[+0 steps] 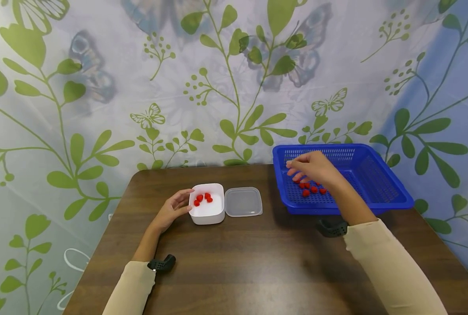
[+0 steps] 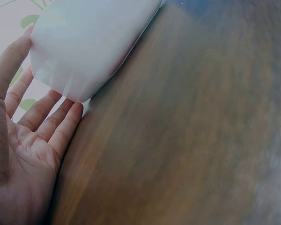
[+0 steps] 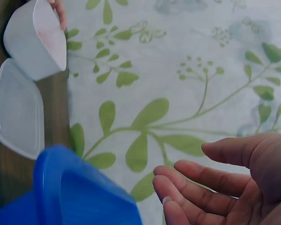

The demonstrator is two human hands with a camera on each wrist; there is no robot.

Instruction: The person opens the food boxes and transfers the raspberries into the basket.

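My left hand (image 1: 172,210) reaches around the left side of a white square container (image 1: 207,219), its fingertips and thumb at the wall. In the left wrist view the fingers lie long and nearly straight against the container (image 2: 93,42). Inside it are several small red pieces (image 1: 200,198), some heart-like in outline. Over the left part of a blue plastic basket (image 1: 312,208) hovers my right hand (image 1: 316,168), fingers loosely bent, with nothing visible between them in the right wrist view. More small red pieces (image 1: 306,193) lie on the basket's floor below that hand.
A translucent lid (image 1: 243,202) lies flat on the brown wooden table (image 1: 241,262), right beside the container and left of the basket. Behind the table hangs a leaf-and-butterfly patterned cloth (image 1: 202,100). Dark bands circle both wrists.
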